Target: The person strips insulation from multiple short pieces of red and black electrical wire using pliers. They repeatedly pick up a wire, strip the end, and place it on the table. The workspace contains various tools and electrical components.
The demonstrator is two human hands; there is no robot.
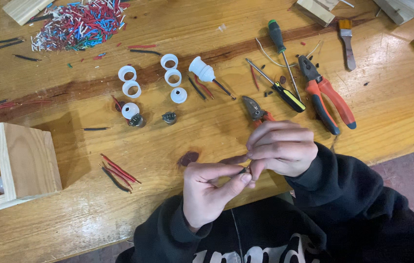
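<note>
1. Small dark piece [242, 170] at lower centre of the frame, pinched between left hand [209, 192] thumb and forefinger
2. Right hand [281, 148] fingers curled together, fingertips touching the same piece from above

Orange-handled pliers [327, 101], white sockets [130, 88]

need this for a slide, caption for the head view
Both hands, left and right, pinch a small dark piece over a wooden workbench.

Pliers [327, 95] right of screwdrivers [281, 91] — seemingly apart
</note>
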